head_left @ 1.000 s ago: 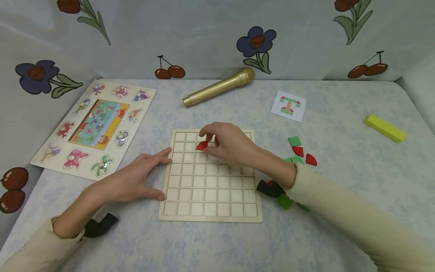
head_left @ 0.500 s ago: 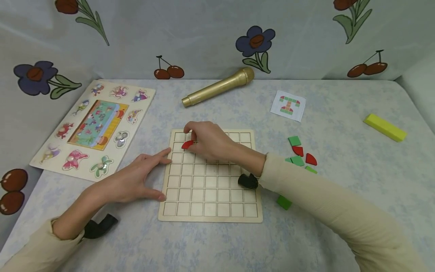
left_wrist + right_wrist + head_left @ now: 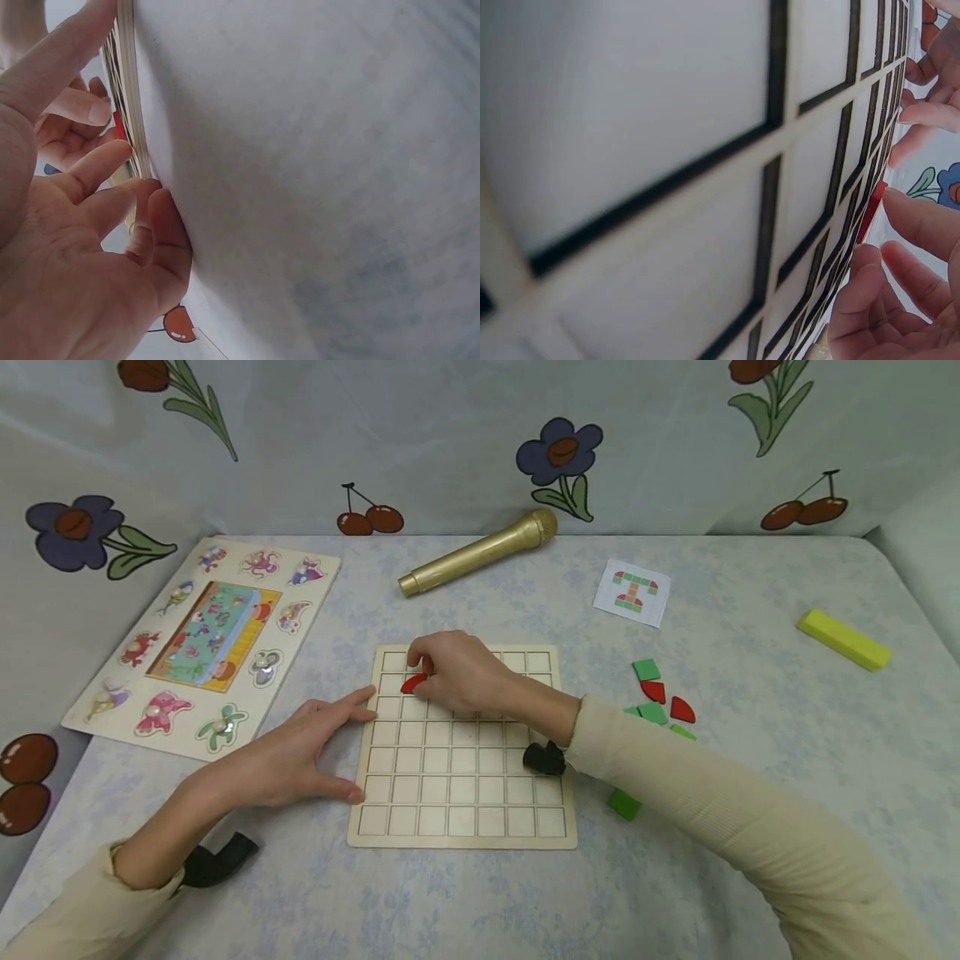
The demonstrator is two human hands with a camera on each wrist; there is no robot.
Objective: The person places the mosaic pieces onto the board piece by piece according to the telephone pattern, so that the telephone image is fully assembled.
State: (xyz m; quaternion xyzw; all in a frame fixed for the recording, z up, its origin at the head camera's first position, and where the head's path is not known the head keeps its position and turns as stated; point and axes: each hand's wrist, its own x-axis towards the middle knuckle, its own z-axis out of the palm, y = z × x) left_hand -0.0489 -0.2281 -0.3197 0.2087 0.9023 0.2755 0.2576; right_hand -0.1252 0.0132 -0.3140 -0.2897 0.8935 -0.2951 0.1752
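A pale wooden grid board (image 3: 463,842) lies flat in the middle of the table. My right hand (image 3: 463,672) is over its upper left cells and pinches a red quarter-circle tile (image 3: 412,683) between thumb and fingers. In the right wrist view the red tile (image 3: 871,211) shows at the fingertips, close over the grid. My left hand (image 3: 303,756) rests at the board's left edge, fingers extended, thumb lower down the same edge. From the left wrist view, this left hand (image 3: 90,225) touches the side of the board (image 3: 129,82).
Loose green tiles (image 3: 624,804) and red tiles (image 3: 682,710) lie right of the board. Behind them are a pattern card (image 3: 632,593) and a yellow block (image 3: 844,640). A gold microphone (image 3: 480,553) lies at the back, an animal peg puzzle (image 3: 202,647) at the left.
My right hand has moved left across the board with the red tile, to the upper left cells, and has stayed there for the last half second. The left hand has kept its place.
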